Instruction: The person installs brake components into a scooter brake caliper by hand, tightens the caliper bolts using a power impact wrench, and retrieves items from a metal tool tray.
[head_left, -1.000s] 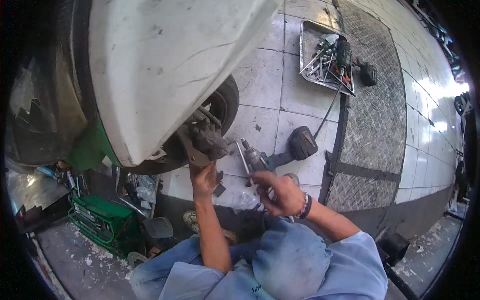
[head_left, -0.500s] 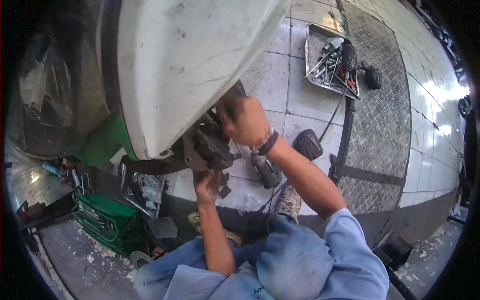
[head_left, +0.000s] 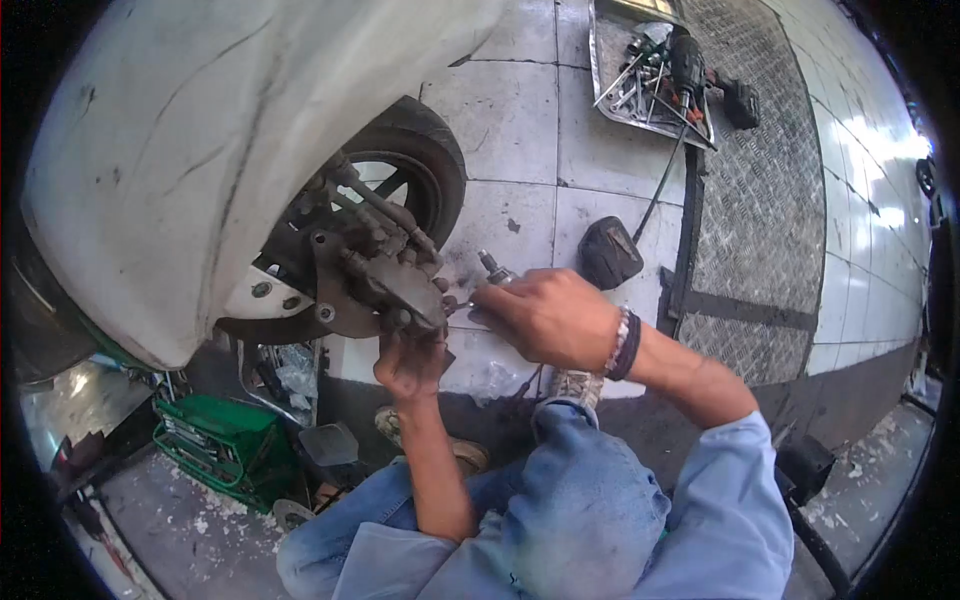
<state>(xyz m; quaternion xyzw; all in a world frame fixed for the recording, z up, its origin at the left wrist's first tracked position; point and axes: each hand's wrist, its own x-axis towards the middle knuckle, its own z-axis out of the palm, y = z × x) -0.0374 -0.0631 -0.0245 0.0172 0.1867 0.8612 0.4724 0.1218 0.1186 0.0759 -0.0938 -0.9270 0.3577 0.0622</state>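
Observation:
A dirty brake caliper (head_left: 400, 290) sits beside the wheel (head_left: 435, 160), partly below a scuffed white body panel (head_left: 220, 130). My left hand (head_left: 412, 370) is under the caliper, its fingers closed around the lower end. Just right of the caliper is my right hand (head_left: 555, 315), back up, with fingers pinched together. A small thin piece shows between those fingertips and the caliper, too small to name. Behind the right hand, the metal nose of a power tool (head_left: 492, 266) pokes out; the hand covers most of it.
On the tiled floor lies a black battery-like block (head_left: 610, 252). A metal tray (head_left: 600, 75) farther off holds wrenches, sockets and a cordless driver (head_left: 687, 65). Ridged metal plate (head_left: 750, 200) runs along the right. A green toolbox (head_left: 225, 440) stands at lower left.
My right hand has come from above the caliper down to its right side. My left hand stays beneath. The view has shifted, revealing more of the wheel and caliper.

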